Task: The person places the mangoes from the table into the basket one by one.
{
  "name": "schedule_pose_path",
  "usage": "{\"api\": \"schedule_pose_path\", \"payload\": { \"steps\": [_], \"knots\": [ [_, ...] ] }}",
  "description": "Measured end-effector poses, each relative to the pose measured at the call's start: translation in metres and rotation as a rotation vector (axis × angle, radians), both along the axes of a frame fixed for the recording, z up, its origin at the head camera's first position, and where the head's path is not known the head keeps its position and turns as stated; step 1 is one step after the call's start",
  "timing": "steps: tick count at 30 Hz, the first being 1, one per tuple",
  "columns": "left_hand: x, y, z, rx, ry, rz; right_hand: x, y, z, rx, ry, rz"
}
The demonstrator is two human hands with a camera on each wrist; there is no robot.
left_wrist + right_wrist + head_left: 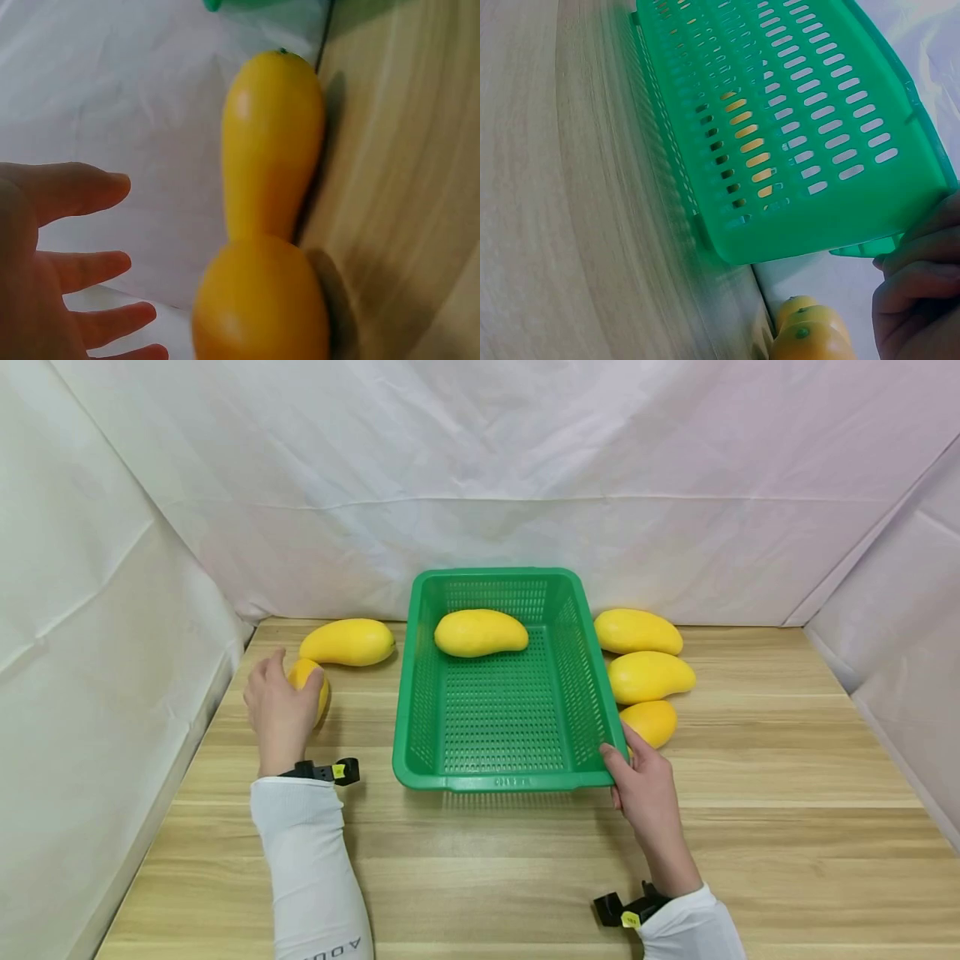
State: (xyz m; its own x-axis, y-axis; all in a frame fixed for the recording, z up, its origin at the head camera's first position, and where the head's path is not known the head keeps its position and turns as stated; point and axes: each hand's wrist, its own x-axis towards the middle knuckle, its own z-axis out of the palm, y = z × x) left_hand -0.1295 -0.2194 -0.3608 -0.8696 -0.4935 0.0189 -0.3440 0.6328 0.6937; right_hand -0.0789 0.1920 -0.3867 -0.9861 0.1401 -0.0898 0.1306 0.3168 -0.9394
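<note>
A green plastic basket (513, 782) stands mid-table, with one yellow mango (480, 633) lying inside near its far wall. My right hand (651, 785) grips the basket's near right corner, thumb over the rim; in the right wrist view the curled fingers (922, 274) show at that corner. On the left, my left hand (281, 706) is beside and above a mango (259, 304). Its fingers (94, 270) are spread, with a gap to the fruit in the left wrist view. Just behind lies another mango (348, 642), its end against the nearer one.
Three mangoes lie in a column along the basket's right side: a far one (639, 632), a middle one (651, 677) and a near one (649, 722). White cloth (525, 452) hangs behind and at both sides of the wooden table (480, 877).
</note>
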Motion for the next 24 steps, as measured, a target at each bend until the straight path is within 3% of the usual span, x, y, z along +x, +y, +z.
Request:
{"api": "schedule_pose_path", "payload": {
  "steps": [7,18,24],
  "knots": [
    [-0.005,-0.007,-0.022,0.024,-0.06,0.022,0.0,-0.001,0.0,0.001,-0.012,-0.004],
    [-0.007,-0.009,-0.037,0.071,-0.106,-0.002,0.0,0.0,0.001,0.001,-0.01,0.01],
    [-0.008,-0.01,-0.043,0.077,-0.082,0.001,0.0,0.0,0.001,0.003,-0.012,0.012]
  ]
}}
